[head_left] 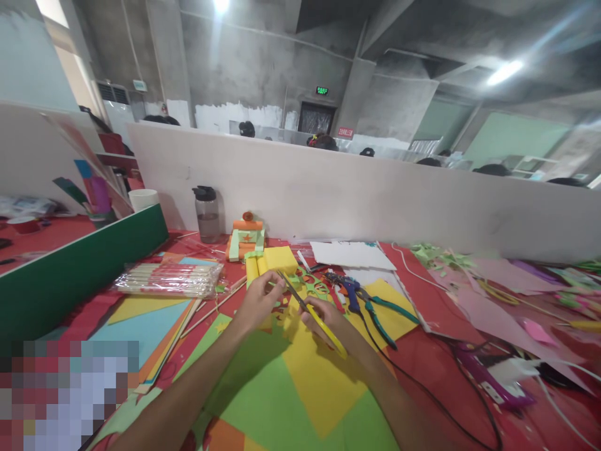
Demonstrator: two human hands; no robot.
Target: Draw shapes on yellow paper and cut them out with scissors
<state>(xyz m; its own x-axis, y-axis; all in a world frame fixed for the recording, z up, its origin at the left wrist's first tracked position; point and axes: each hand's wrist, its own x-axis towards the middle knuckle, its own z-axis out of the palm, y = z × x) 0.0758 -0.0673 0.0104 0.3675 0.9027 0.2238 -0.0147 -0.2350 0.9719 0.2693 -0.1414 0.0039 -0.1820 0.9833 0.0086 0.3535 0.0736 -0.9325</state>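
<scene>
My right hand (325,315) is closed around a pair of scissors (328,335) with yellow handles. Their dark blades point up and to the left. My left hand (261,297) is by the blade tips, its fingers pinched together; anything small between them is too unclear to make out. Below both hands lie a yellow sheet of paper (323,391) and a green sheet of paper (253,382). Just beyond my left hand are a yellow block (280,258) and yellow paper rolls (253,268). Green paper cutouts (320,287) and small scraps are scattered around the blades.
An orange and pale-green paper model (247,238) and a bottle (207,216) stand by the white partition (328,188). Pliers (382,313) and a blue glue gun (351,293) with a black cable lie right. Wrapped sticks (169,279) lie left; a power strip (498,382) sits right.
</scene>
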